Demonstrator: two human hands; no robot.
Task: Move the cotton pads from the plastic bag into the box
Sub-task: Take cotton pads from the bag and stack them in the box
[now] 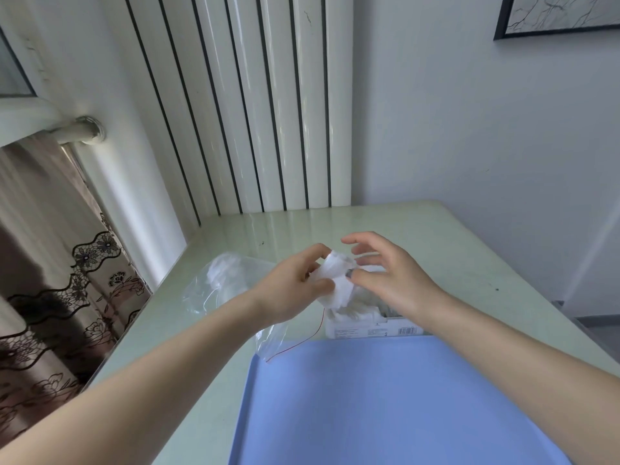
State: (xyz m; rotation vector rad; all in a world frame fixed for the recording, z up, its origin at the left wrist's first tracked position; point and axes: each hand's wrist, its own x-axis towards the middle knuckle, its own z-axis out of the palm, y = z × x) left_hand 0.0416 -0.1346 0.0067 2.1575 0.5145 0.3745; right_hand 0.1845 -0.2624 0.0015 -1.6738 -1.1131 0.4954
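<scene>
My left hand (291, 290) pinches a bunch of white cotton pads (335, 275) above the table. My right hand (392, 275) touches the same bunch from the right with its thumb, its other fingers spread apart. A clear plastic bag (221, 286) with a red seal line lies on the table to the left, with more white pads inside. Under my right hand stands a white box (362, 327) with a barcode on its side, and white pads show in its open top.
A blue tray (385, 404) lies on the pale green table (453, 250) in front of me. White ribbed panels and a wall stand behind the table. A patterned curtain hangs past the table's left edge.
</scene>
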